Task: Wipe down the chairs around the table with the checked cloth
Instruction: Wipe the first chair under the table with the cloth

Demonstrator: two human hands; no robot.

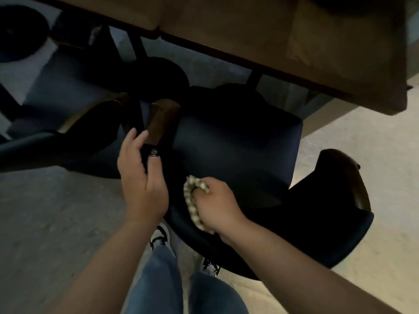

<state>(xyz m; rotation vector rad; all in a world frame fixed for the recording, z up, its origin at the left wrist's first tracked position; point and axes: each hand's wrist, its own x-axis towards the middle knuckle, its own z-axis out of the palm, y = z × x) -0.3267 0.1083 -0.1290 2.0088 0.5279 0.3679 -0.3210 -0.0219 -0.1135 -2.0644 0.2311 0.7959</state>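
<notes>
A dark blue padded chair (238,143) with wooden armrests stands in front of me, pushed partly under the wooden table (249,26). My right hand (215,207) grips the bunched checked cloth (192,205) and presses it on the inner side of the chair's backrest, near the seat. My left hand (142,177) holds the chair's left armrest (161,123), fingers curled round its near end. The chair's right armrest (353,177) curves away at the right.
A second dark blue chair (56,137) stands close on the left, its armrest almost touching the first chair. More dark seats lie under the table at the far left. Pale floor (45,223) spreads to both sides. My jeans and trainers (161,239) show below.
</notes>
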